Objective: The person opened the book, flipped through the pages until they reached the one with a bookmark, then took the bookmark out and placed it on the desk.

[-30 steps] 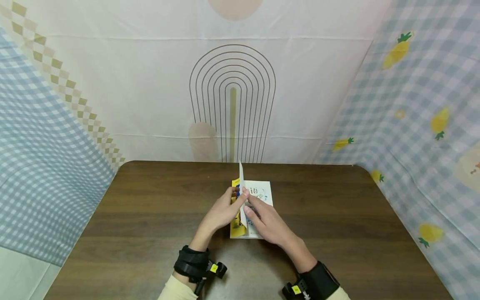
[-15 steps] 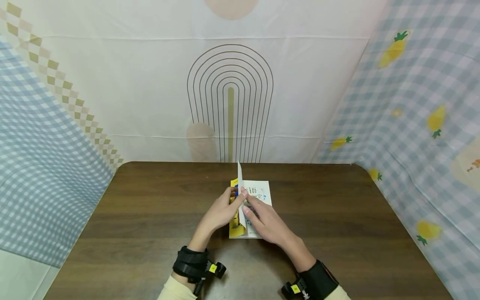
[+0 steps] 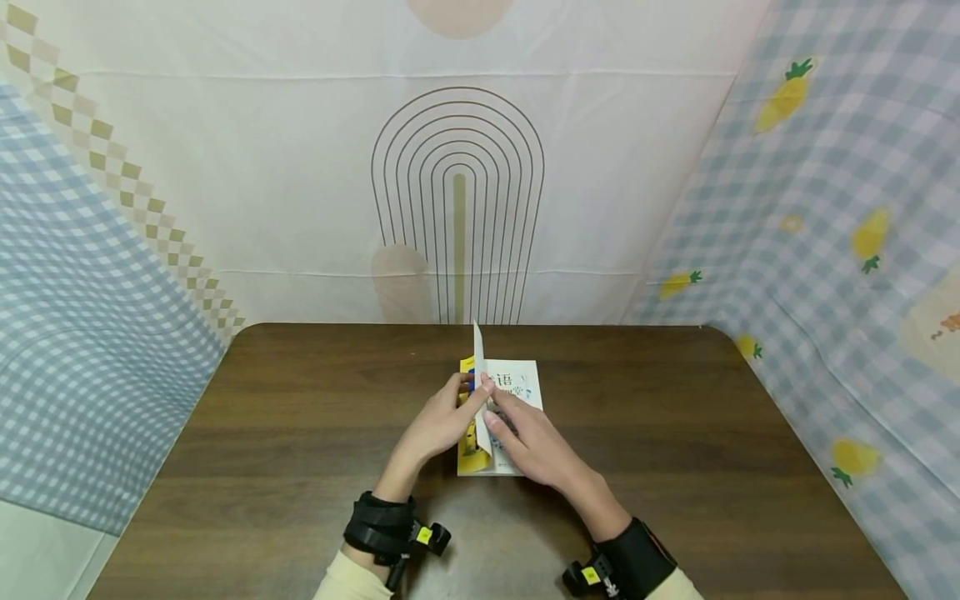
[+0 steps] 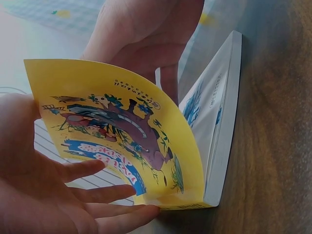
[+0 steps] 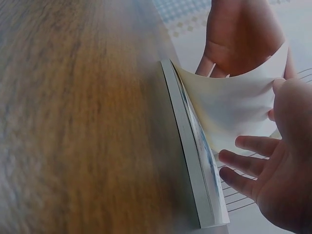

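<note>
A book (image 3: 517,379) lies on the table, its yellow picture cover (image 4: 126,119) lifted and bent upright along the spine. My left hand (image 3: 442,421) holds the cover's raised edge, its thumb on the pale inner side and the other fingers spread along the yellow outside. Opposite it, my right hand (image 3: 543,442) touches the pale inside of the cover (image 5: 239,105) near its edge with thumb and forefinger. The remaining right fingers extend loosely above the first page. The hands hide part of the printed page in the head view.
The brown wooden table (image 3: 315,400) spreads around the book. A white patterned cloth (image 3: 300,183) hangs behind it, with blue checked cloths at both sides. Black straps with small cameras (image 3: 431,537) sit on both wrists.
Book and hands keep nearly the same pose. The whole head view has shifted slightly left.
</note>
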Action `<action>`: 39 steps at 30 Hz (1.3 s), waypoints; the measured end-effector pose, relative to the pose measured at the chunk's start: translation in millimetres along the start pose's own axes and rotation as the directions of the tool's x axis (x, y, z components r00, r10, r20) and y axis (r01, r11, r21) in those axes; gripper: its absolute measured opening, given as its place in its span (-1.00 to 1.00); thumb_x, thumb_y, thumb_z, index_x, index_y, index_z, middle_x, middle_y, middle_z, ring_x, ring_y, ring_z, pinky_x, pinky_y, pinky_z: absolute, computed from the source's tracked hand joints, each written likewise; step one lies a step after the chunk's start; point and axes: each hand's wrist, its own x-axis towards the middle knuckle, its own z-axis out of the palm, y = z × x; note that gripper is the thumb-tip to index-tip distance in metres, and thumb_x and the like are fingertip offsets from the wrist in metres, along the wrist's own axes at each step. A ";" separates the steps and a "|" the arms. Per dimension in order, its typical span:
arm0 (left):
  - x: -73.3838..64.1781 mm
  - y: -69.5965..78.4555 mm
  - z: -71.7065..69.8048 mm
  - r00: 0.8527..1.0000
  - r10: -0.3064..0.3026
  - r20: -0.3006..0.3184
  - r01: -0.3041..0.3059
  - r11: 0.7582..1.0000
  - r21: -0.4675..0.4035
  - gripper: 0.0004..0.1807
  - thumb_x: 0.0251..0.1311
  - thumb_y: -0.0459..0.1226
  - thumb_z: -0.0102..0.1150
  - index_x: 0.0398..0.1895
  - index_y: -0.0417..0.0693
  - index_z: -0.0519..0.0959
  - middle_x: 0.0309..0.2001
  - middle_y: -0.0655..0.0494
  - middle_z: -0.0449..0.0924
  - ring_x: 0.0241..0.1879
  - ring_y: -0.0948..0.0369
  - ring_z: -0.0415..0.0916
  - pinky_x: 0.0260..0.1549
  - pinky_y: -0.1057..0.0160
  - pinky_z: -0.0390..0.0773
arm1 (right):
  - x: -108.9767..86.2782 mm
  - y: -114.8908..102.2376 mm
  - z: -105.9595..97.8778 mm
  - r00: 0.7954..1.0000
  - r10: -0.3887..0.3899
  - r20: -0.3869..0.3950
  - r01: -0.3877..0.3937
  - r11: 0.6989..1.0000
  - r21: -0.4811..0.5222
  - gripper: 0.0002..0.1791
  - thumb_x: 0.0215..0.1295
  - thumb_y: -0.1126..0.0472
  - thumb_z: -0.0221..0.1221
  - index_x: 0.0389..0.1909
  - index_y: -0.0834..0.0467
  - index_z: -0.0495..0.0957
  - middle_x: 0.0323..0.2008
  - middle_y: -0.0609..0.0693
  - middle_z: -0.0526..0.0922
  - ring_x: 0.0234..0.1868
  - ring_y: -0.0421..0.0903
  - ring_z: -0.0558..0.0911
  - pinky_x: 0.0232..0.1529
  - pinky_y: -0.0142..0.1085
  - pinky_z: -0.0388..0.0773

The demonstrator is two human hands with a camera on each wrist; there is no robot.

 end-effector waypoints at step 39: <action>-2.3 0.8 -1.7 1.000 -0.019 0.000 0.019 1.000 0.005 -0.13 0.52 0.32 -0.05 0.56 -0.16 0.29 0.52 -0.28 0.33 0.41 -0.23 0.40 0.27 -0.33 0.44 | -4.3 36.6 -28.4 0.959 0.284 -0.027 -0.278 0.910 -0.306 -0.04 0.36 -0.27 0.35 0.60 0.15 0.31 0.63 0.30 0.14 0.61 0.37 0.10 0.44 0.45 0.07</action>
